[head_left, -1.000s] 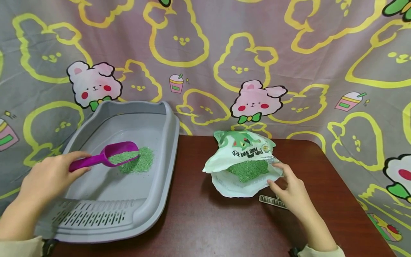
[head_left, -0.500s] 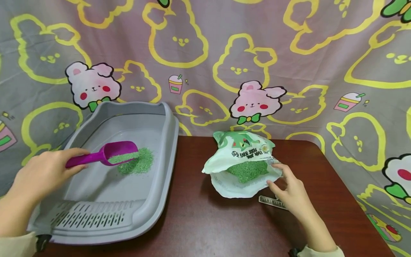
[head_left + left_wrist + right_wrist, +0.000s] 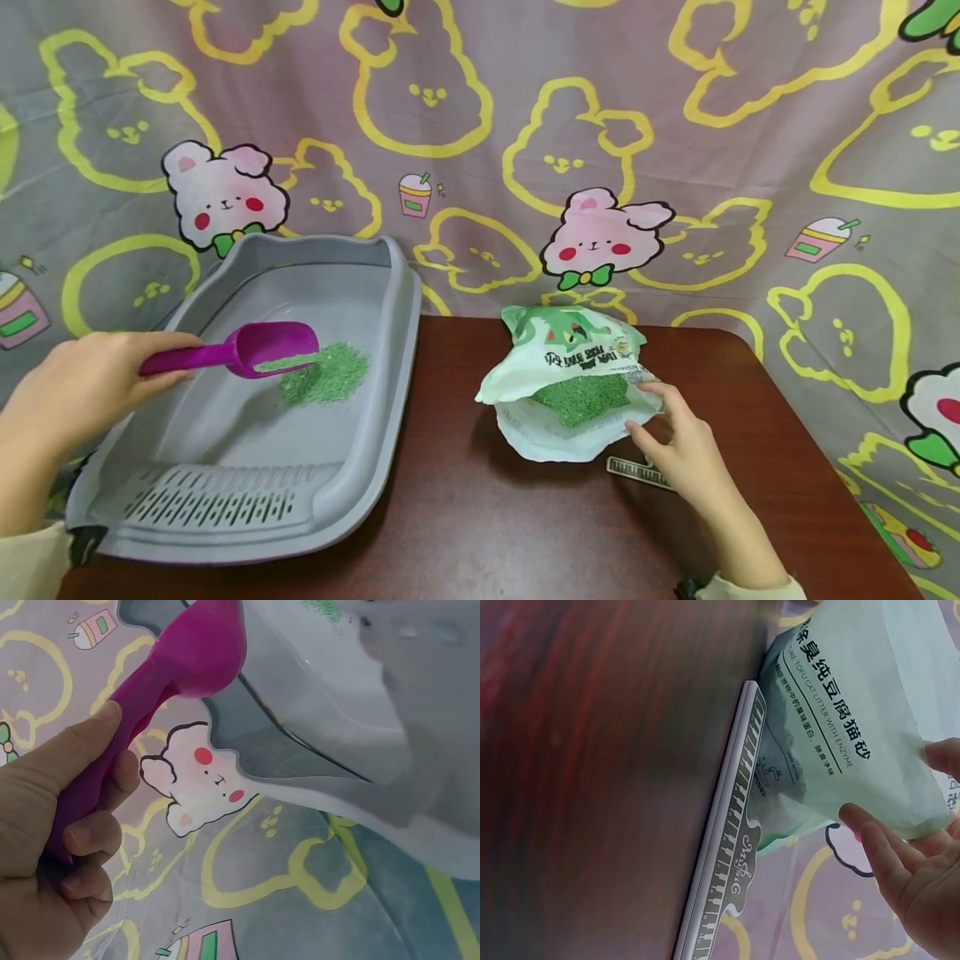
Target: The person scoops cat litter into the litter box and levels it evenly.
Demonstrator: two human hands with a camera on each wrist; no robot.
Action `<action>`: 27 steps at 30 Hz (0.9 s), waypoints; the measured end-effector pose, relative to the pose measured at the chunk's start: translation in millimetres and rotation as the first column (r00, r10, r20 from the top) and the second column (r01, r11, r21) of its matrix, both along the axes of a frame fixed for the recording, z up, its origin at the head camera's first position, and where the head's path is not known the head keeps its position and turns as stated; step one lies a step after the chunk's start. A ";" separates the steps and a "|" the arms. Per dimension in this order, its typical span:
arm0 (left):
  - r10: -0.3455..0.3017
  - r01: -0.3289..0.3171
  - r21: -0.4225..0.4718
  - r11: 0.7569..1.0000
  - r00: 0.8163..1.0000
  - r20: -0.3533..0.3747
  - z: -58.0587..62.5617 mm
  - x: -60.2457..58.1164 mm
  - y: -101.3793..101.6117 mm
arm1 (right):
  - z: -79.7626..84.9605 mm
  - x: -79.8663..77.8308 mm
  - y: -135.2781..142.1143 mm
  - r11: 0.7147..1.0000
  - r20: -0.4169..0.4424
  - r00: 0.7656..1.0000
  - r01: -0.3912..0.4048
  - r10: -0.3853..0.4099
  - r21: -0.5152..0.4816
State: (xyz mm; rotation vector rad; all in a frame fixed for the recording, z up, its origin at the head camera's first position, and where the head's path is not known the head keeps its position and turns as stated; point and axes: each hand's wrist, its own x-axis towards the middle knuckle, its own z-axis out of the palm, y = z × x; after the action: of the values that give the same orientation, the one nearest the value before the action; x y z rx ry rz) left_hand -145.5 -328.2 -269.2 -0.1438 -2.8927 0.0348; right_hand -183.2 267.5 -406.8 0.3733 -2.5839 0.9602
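Observation:
My left hand (image 3: 82,392) grips the handle of a purple scoop (image 3: 273,337), its fingers curled round it in the left wrist view. Some green pellets lie along the scoop's lower edge, above a grey litter box (image 3: 408,333). A small pile of green cat litter (image 3: 341,375) lies on the box floor, partly behind the scoop. At the right, my right hand (image 3: 686,446) holds the side of the opened cat litter bag (image 3: 517,383) between thumb and fingers. Green litter shows inside the bag's mouth. The bag's printed side (image 3: 840,712) faces the right wrist camera.
A flat ruler-like strip with piano keys (image 3: 630,469) lies on the brown table (image 3: 487,525), partly under the right hand. A slotted step (image 3: 217,496) forms the box's front. Behind everything hangs a cartoon-printed curtain (image 3: 480,183).
My left hand and the scoop have shifted a little left and up. Less litter shows in the scoop, and more of the pile is visible. The right hand stays at the bag.

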 end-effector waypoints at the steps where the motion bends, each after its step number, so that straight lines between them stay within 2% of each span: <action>1: -0.003 0.003 -0.001 1.000 1.000 0.009 1.9 -1.7 0.0 | -0.5 0.2 0.3 1.000 -0.002 1.000 0.005 -0.005 0.003; 10: -0.036 0.036 -0.020 0.999 0.999 0.005 8.5 -9.9 -1.0 | -1.8 1.7 1.1 1.000 -0.001 1.000 0.007 -0.007 -0.011; 20: -0.047 0.047 -0.010 0.999 0.998 -0.040 7.5 -3.9 -1.7 | -0.5 0.5 1.2 1.000 0.022 1.000 -0.004 0.005 -0.019; 27: -0.013 0.013 0.002 1.000 0.999 -0.037 8.8 -2.7 -1.1 | 0.7 -0.2 1.0 1.000 0.028 1.000 -0.001 0.002 -0.014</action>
State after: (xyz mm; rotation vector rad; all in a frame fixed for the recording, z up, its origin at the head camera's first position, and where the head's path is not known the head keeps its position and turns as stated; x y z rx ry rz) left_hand -148.2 -329.3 -260.4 -0.1596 -2.8548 0.0318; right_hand -183.4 268.5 -406.2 0.3611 -2.6008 0.9899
